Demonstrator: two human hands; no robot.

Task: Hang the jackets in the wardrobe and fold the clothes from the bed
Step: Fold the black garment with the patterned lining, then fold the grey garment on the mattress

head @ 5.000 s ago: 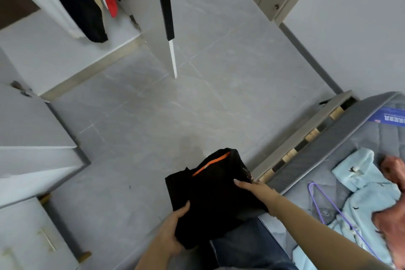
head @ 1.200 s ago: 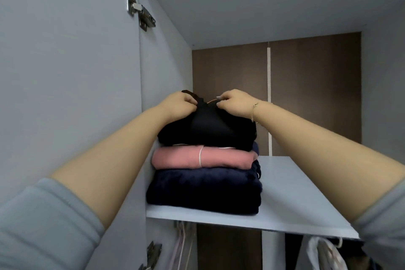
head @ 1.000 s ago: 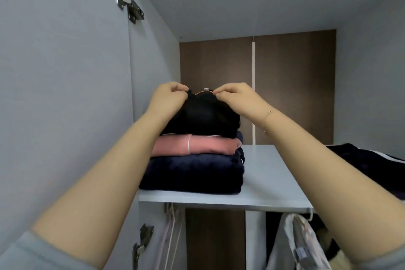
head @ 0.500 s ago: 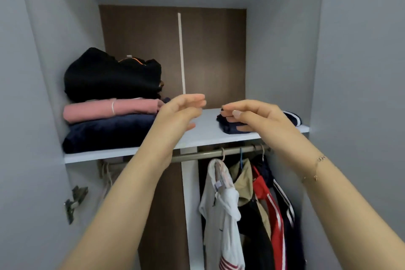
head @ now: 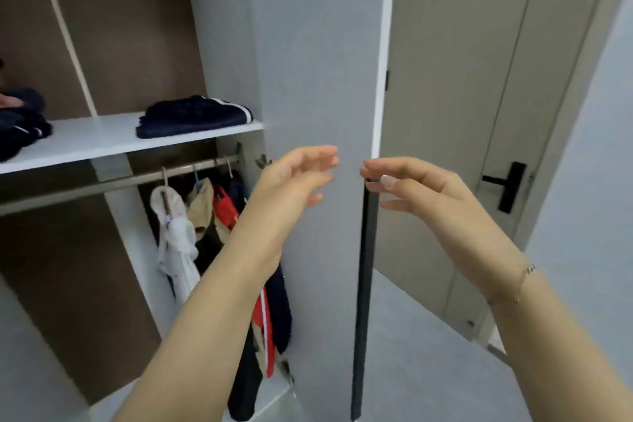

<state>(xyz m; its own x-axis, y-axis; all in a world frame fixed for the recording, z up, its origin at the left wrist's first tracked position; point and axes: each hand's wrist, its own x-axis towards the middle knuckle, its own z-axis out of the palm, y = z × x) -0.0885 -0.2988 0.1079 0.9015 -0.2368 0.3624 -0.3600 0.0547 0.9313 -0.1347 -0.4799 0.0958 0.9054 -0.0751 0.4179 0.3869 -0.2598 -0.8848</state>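
Hovering empty, fingers loosely apart, left hand (head: 298, 178) and right hand (head: 416, 188) flank the wardrobe door (head: 318, 79); the door's edge at two o'clock could catch the right fingers.

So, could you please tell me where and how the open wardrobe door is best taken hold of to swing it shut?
Probably by the long black handle strip along the wardrobe door's free edge. It runs vertically and stands proud of the edge, so fingers can hook it from the right, outer side. The right hand is already at its top end; the left hand is open and holds nothing.
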